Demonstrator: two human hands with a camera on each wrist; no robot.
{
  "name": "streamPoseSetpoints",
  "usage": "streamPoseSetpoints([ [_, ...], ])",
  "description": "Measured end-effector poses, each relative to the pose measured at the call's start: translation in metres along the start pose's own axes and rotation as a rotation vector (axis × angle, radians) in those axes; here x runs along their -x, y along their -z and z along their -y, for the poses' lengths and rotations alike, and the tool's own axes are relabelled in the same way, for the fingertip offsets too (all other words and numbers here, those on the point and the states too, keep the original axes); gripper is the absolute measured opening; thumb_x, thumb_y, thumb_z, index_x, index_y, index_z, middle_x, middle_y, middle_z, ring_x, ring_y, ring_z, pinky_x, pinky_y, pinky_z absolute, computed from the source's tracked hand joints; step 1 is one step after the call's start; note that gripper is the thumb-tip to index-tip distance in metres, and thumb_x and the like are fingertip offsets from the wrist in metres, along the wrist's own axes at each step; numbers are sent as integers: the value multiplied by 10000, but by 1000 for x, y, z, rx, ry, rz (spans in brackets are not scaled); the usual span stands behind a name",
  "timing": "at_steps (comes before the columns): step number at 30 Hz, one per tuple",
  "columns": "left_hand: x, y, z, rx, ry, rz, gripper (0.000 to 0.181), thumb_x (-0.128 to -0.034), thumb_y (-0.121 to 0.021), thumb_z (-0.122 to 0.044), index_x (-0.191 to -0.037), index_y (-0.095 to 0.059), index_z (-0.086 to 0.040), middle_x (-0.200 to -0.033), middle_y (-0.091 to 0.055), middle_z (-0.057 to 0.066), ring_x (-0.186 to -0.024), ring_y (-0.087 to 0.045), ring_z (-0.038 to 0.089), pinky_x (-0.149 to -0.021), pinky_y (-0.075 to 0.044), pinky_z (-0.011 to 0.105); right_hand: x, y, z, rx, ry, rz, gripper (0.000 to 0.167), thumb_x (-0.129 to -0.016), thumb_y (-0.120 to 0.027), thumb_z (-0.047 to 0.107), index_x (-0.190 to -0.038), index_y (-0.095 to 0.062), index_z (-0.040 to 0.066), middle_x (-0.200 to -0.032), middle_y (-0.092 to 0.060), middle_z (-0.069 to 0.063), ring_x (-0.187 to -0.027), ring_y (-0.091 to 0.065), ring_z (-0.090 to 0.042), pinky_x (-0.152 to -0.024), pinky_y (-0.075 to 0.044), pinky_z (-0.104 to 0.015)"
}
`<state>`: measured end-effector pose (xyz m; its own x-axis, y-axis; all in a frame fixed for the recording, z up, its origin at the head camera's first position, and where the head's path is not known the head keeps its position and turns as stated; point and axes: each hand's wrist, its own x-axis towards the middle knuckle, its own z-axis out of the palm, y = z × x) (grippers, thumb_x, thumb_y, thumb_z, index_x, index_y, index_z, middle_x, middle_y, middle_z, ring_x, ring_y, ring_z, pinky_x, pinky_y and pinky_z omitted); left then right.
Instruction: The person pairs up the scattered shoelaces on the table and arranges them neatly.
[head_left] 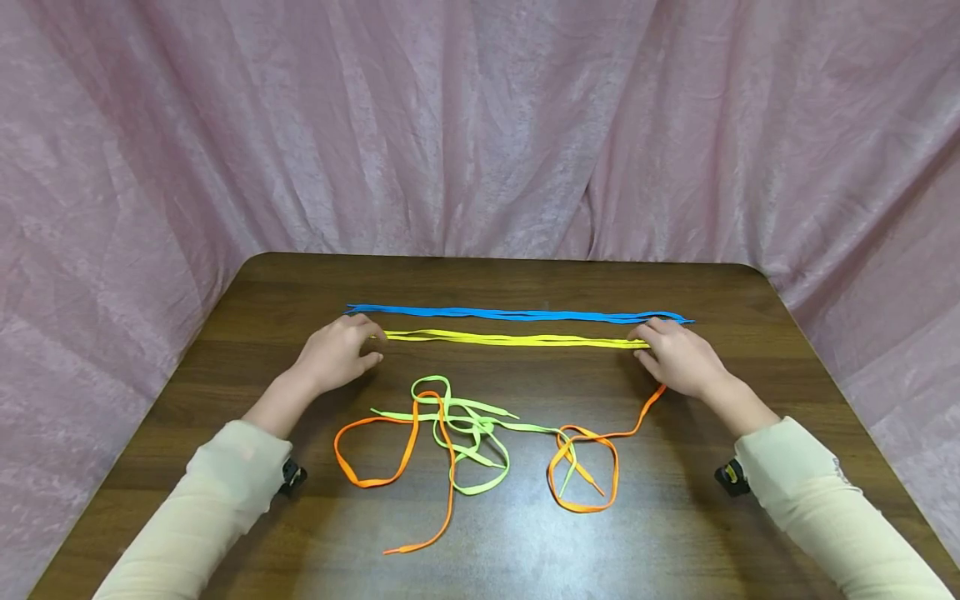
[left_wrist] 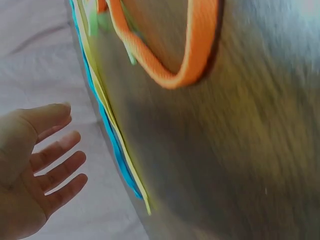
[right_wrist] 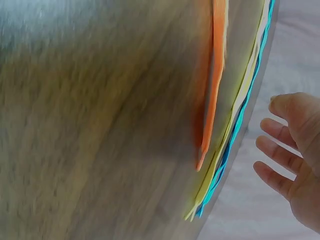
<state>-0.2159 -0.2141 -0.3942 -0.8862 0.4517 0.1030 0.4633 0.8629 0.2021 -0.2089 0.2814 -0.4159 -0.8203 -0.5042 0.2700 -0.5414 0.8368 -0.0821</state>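
A yellow shoelace [head_left: 510, 340], folded into side-by-side strands, lies stretched across the table. Behind it runs a blue shoelace [head_left: 517, 315], laid out the same way. My left hand [head_left: 341, 354] is over the yellow lace's left end, and my right hand [head_left: 681, 357] is over its right end. Both wrist views show the left hand [left_wrist: 37, 165] and right hand [right_wrist: 295, 155] with fingers spread and nothing gripped. An orange shoelace [head_left: 640, 417] runs up to beneath my right hand, which hides part of it in the head view.
Loose on the table's near half lie a tangled light-green shoelace [head_left: 468, 429] and another stretch of orange shoelace [head_left: 452, 475], crossing each other. The dark wooden table [head_left: 495, 279] has rounded far corners. A pink curtain [head_left: 465, 125] hangs behind it and along the sides.
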Motion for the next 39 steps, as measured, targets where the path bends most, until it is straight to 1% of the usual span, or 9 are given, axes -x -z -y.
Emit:
streamPoseSetpoints([
  [3, 2, -3, -9, 7, -46, 3, 249, -788, -720, -183, -1020, -678, -103, -1052, -611, 79, -953, -577, 285, -705, -498, 433, -2, -1, 8, -1, 42, 3, 213, -795, -682, 99, -998, -638, 51, -970, -608, -87, -900, -592, -290, -704, -489, -427],
  [6, 4, -6, -17, 7, -80, 13, 262, -787, -723, -188, -1032, -678, -107, -1055, -609, 68, -948, -566, 280, -709, -495, 416, -3, -4, 15, 7, 89, 3, 188, -797, -684, 108, -970, -634, 54, -941, -600, -77, -870, -588, -285, -713, -485, -419],
  [13, 7, -8, -36, -6, -141, 14, 275, -782, -727, -198, -1040, -676, -117, -1029, -611, 44, -958, -578, 268, -775, -484, 414, -10, -10, 38, 7, 173, 12, 204, -789, -695, 137, -977, -639, 78, -898, -586, -44, -779, -567, -253, -646, -476, -389],
  [17, 9, -9, -45, -1, -186, 6, 267, -772, -731, -182, -1026, -679, -118, -1031, -616, 37, -982, -584, 268, -832, -471, 419, -16, -12, 54, -8, 219, 39, 210, -793, -693, 145, -991, -642, 93, -911, -595, -33, -791, -573, -237, -672, -476, -373],
  [22, 12, -12, -52, -5, -233, -7, 258, -766, -737, -179, -1012, -681, -126, -1026, -603, 21, -1004, -572, 251, -874, -449, 423, -25, -16, 75, -18, 266, 76, 217, -795, -689, 167, -999, -638, 114, -934, -595, -12, -813, -577, -207, -702, -475, -357],
  [28, 15, -14, -59, -29, -265, -7, 276, -756, -752, -196, -1013, -681, -125, -1020, -604, 19, -939, -557, 218, -797, -470, 384, -38, -18, 98, -31, 323, 106, 246, -795, -696, 198, -1022, -639, 122, -926, -586, 2, -840, -587, -182, -714, -486, -349],
  [31, 17, -16, -62, -43, -274, 1, 285, -754, -756, -203, -1017, -677, -127, -1020, -607, 16, -913, -553, 204, -766, -472, 358, -43, -21, 109, -12, 350, 137, 255, -809, -685, 237, -1036, -636, 132, -931, -581, 3, -848, -580, -178, -705, -486, -339],
  [35, 17, -20, -65, -56, -286, 8, 279, -764, -747, -218, -1020, -673, -136, -1026, -609, 16, -910, -555, 200, -775, -469, 348, -49, -28, 123, 4, 388, 181, 249, -826, -665, 273, -1034, -632, 140, -936, -580, 0, -848, -572, -181, -701, -486, -332],
  [39, 18, -23, -68, -63, -292, 3, 277, -763, -744, -229, -1017, -675, -144, -1023, -608, 18, -910, -554, 203, -785, -468, 352, -54, -33, 136, -8, 406, 199, 238, -827, -662, 273, -1030, -634, 153, -951, -584, 4, -859, -577, -184, -699, -488, -338],
])
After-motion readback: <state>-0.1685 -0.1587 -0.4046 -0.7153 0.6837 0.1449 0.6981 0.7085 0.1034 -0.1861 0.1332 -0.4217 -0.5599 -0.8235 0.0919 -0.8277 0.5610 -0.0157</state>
